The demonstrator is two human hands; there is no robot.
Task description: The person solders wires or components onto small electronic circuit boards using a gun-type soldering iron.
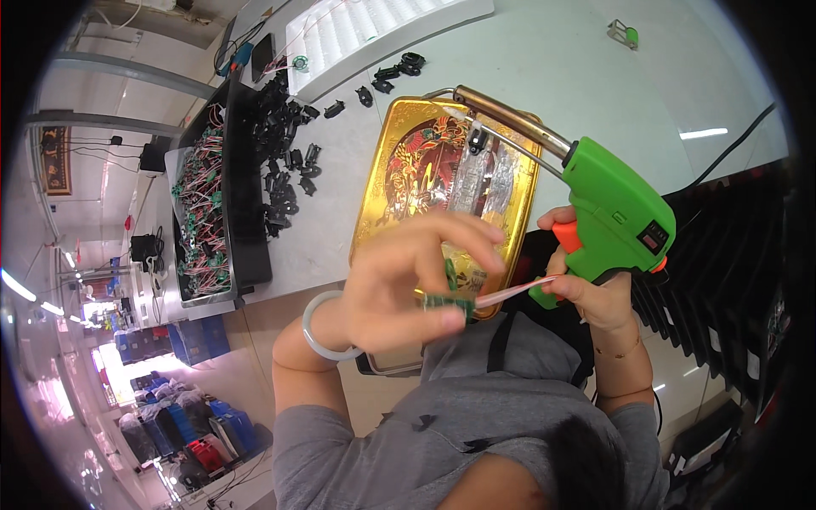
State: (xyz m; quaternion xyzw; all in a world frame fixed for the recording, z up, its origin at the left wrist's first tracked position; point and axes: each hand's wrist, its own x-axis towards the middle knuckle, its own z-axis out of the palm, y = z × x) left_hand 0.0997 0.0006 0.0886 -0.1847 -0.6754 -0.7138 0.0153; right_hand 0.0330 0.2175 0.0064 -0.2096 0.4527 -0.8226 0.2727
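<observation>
My left hand (404,285), slightly blurred, pinches a small green circuit board (455,303) between thumb and fingers, in front of my chest. Thin pinkish wires (510,293) run from the board to my right thumb. My right hand (608,302) is wrapped round the grip of a green soldering gun (619,200) with an orange trigger (567,236). Its thumb presses the wire ends against the handle. The gun's metal barrel points up and left over a gold printed tray (374,195). A small black plastic part (478,140) sits under the tip.
Black plastic parts (280,195) lie loose on the table left of the tray. Beyond them, a black bin (246,204) holds many wired green boards (204,229). A white foam tray (365,38) lies at the back. The gun's black cord (731,149) trails off right.
</observation>
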